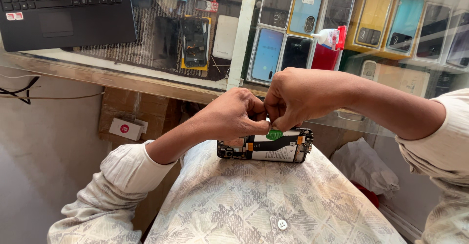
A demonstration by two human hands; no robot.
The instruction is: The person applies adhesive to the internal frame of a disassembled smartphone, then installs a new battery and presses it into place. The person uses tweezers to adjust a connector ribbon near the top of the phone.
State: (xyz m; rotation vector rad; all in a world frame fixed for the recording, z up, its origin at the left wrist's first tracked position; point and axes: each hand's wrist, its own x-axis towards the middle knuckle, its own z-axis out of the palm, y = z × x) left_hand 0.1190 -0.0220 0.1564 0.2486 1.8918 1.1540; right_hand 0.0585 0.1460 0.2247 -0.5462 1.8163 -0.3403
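An opened smartphone (273, 148) with its back cover off lies on my lap, battery and circuit board showing. My left hand (233, 114) and my right hand (293, 97) meet just above it, fingertips pinched together on something small that I cannot make out. A green tab (274, 135) sits on the phone right under the fingertips. Both fists are closed tight. My patterned shirt (264, 200) covers the lap below the phone.
A glass counter (146, 78) runs ahead, with a black laptop (63, 9) on top at the left and several phones (305, 4) displayed under the glass. A small glue bottle (328, 37) stands on the counter. A cardboard box (134, 109) and white cloth (364, 166) sit below.
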